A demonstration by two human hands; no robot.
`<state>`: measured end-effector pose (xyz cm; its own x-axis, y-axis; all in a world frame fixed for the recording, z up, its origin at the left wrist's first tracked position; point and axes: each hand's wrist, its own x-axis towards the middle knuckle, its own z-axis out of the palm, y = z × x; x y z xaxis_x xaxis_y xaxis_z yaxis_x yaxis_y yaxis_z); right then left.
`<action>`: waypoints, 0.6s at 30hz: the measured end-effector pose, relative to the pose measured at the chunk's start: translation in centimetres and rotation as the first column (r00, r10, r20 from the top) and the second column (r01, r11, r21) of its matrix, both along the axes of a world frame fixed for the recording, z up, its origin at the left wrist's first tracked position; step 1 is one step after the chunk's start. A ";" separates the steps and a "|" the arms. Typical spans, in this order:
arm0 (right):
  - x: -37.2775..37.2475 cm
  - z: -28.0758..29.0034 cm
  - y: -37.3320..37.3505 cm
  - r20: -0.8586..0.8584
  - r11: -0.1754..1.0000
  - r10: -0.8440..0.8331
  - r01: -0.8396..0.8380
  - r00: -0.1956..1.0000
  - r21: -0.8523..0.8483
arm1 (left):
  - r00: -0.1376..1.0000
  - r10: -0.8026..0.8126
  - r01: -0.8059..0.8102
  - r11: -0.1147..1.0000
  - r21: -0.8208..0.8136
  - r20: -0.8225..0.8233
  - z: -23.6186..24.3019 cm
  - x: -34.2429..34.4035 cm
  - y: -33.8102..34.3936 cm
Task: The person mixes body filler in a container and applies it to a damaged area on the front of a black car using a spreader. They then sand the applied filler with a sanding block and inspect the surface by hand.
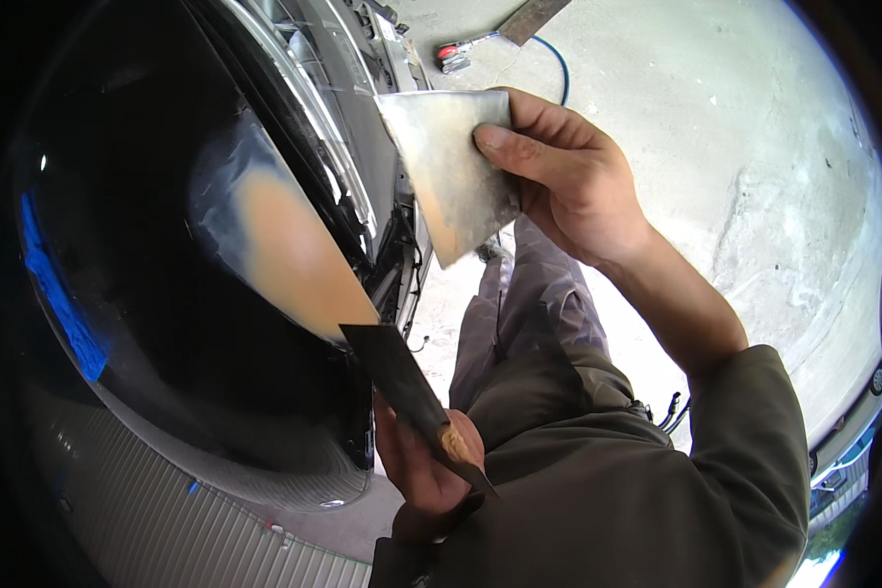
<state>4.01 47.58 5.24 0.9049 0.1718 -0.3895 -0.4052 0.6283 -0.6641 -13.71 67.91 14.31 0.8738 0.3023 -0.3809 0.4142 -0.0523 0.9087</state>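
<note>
My right hand (583, 181) pinches a thin metal putty spreader (451, 162) between thumb and fingers. Grey and tan smears coat its face, and it is raised beside the car's edge. Below it, my left hand (412, 465) is closed around a dark, flat, narrow blade-like plate (387, 367), whose far end overlaps the panel's edge. A small dab of tan putty (454, 444) sits on that plate near my fingers. To the left lies a glossy black car panel (147, 323). Near its edge a smooth tan filler patch (294, 245) is ringed by a dull, sanded grey area.
Blue masking material (57, 294) runs along the panel's far left side. A red-topped tool (451, 56) with a blue hose (563, 64) lies on the concrete floor, near a dark board (532, 20). Another car (857, 421) stands at the far right. Loose wiring (402, 245) shows beside the panel.
</note>
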 end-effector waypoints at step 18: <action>-17.1 -0.5 0.5 0.782 0.575 0.317 0.547 0.537 -0.609 | 0.974 0.042 -0.201 0.602 -0.773 -0.221 -0.3 1.1 -0.2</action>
